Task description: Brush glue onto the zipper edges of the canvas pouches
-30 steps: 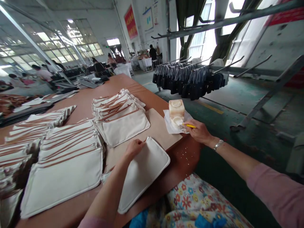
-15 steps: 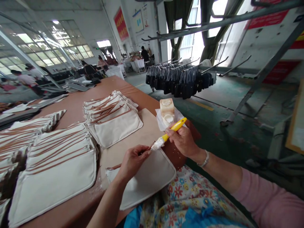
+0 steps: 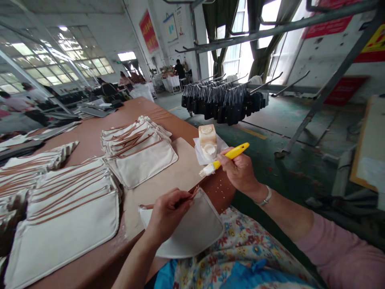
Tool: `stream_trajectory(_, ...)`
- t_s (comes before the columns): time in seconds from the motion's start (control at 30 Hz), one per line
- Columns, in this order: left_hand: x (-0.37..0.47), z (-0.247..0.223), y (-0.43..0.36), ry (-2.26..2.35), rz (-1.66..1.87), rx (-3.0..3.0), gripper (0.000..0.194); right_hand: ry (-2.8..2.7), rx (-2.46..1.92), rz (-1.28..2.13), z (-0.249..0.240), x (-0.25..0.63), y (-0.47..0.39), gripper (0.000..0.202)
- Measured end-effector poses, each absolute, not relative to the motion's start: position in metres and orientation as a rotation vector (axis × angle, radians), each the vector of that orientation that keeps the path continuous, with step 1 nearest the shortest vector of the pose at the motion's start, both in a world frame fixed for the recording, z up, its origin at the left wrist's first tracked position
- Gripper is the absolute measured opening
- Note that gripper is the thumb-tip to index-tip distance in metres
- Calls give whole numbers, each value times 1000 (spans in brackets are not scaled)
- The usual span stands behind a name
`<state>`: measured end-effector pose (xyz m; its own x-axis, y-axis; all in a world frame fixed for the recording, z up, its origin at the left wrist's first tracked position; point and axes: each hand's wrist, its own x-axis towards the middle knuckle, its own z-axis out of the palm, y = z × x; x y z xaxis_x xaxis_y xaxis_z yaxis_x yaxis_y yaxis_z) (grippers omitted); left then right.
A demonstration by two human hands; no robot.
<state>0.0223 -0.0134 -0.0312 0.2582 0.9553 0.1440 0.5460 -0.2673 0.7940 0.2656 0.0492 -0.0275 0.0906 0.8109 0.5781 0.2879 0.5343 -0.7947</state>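
My left hand (image 3: 168,210) pinches the brown-trimmed top edge of a cream fabric pouch (image 3: 195,230), which lies over the table edge and my lap. In my right hand (image 3: 240,170) is a yellow-handled brush (image 3: 233,153), its bristles caked with white paste. The bristles are clear of the pouch, above and to the right of its held corner. Just behind the brush stands a squarish, paste-smeared container (image 3: 207,138) on a white sheet (image 3: 198,154). White specks dot the brown tabletop between the pouch and the container.
Stacks of cream pouches with brown trim (image 3: 72,216) cover the left of the brown table (image 3: 144,106), with another stack (image 3: 141,160) ahead on tan board (image 3: 186,160). A metal rack (image 3: 294,138) with dark hanging pieces (image 3: 225,104) stands to the right. Several people sit farther back.
My right hand has lifted the brush off the pouch's edge, moving right and up. My left hand still holds the pouch edge. The whole view has shifted slightly.
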Motion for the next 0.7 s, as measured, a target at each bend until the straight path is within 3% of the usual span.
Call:
stream_trajectory(0.1, 22, -26, -23, 1342, 822, 2146, 10, -1449, -977, 605, -21, 267, 51, 24)
stream_trajectory(0.3, 18, -26, -29, 1420, 820, 2460, 6, -1507, -794, 1160, -9, 263, 42, 27)
stream_trajectory(0.5, 17, -28, -32, 1450, 809, 2540, 11, -1369, -843, 1020, -9, 265, 48, 27)
stream_trajectory(0.7, 16, -28, -45, 1543, 782, 2582, 15, -1404, -810, 1319, -9, 255, 30, 31)
